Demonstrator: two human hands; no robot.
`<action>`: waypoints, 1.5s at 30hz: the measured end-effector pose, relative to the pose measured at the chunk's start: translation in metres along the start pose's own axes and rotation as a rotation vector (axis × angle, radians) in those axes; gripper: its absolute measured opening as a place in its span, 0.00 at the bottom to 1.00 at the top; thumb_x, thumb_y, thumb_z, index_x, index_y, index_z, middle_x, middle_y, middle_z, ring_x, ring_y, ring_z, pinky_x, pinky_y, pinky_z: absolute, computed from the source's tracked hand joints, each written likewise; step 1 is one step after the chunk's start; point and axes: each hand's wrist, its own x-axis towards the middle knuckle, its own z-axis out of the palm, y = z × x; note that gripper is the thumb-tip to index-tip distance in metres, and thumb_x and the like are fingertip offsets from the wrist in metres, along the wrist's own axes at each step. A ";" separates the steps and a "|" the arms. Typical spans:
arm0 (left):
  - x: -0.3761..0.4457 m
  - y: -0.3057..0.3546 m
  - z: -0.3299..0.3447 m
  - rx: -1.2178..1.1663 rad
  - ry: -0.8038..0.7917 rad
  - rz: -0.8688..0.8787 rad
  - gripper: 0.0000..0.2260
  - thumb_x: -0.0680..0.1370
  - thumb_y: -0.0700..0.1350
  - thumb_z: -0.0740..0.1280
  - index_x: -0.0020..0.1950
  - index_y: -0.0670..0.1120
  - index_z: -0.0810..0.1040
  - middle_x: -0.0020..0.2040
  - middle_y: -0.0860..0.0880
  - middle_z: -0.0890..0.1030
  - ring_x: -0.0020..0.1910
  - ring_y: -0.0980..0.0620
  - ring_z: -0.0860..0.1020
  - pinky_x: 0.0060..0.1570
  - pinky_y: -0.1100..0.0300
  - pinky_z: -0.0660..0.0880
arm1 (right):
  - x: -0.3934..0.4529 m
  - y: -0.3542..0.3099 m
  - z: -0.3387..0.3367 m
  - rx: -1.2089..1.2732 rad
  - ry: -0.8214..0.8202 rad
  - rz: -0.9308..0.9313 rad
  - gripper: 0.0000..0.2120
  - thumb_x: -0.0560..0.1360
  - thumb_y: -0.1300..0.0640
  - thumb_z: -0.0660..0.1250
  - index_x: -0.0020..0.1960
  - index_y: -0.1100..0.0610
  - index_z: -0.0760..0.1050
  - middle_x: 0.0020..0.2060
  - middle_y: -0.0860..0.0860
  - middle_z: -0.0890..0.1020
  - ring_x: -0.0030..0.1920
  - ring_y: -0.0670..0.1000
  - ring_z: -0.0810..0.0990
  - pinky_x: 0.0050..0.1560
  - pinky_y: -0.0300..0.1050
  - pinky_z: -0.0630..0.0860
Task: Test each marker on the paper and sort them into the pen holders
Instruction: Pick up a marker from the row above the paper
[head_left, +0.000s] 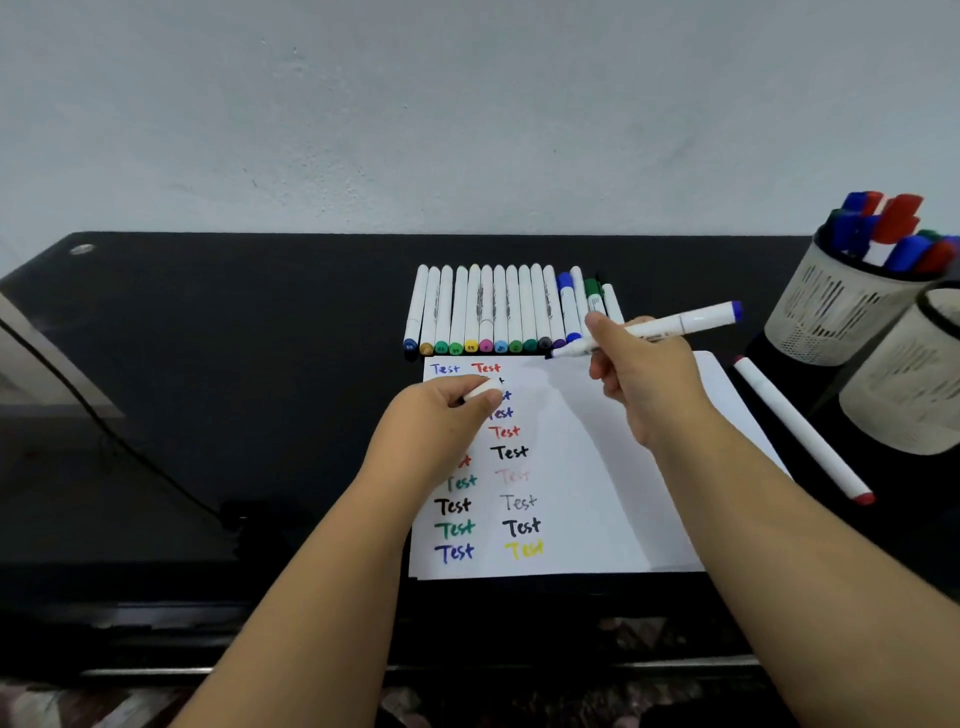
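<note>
Black desk (260, 322) against a plain grey wall, with paper (597, 467) covered in "Test" over and over in blue, red, black, green, yellow. Right hand (639, 364) grips an uncapped marker (675, 325), tip just over the paper's top edge. Left hand (441, 410) pinches a white cap (480, 389). Row of markers (493, 312) sits behind the paper, one loose marker (800, 428) on the right, two holders (852, 306) crowding the right edge. Left side has room, apart from a cable (104, 415).

Uncapped marker (670, 326) in right hand (641, 374) above paper (597, 493), white cap (480, 388) in left hand (441, 410).
</note>
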 end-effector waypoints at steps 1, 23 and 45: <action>0.002 0.001 0.000 0.010 0.001 0.003 0.14 0.78 0.53 0.65 0.63 0.55 0.77 0.45 0.63 0.77 0.42 0.63 0.74 0.35 0.68 0.68 | 0.006 0.002 0.004 -0.028 0.018 -0.002 0.12 0.74 0.52 0.71 0.37 0.56 0.72 0.26 0.51 0.75 0.27 0.46 0.71 0.31 0.38 0.71; 0.023 -0.004 0.006 0.178 0.087 -0.007 0.16 0.79 0.54 0.62 0.66 0.57 0.73 0.61 0.57 0.77 0.56 0.57 0.74 0.49 0.62 0.69 | 0.039 0.035 0.027 -0.224 -0.050 -0.245 0.15 0.75 0.56 0.68 0.34 0.56 0.66 0.26 0.52 0.75 0.24 0.39 0.73 0.30 0.28 0.71; 0.020 -0.009 0.002 0.170 0.063 0.014 0.17 0.79 0.53 0.62 0.67 0.55 0.72 0.62 0.56 0.77 0.49 0.60 0.72 0.39 0.66 0.66 | 0.039 0.034 0.024 -0.195 0.043 -0.206 0.15 0.75 0.61 0.64 0.33 0.54 0.62 0.29 0.55 0.70 0.28 0.47 0.69 0.34 0.38 0.70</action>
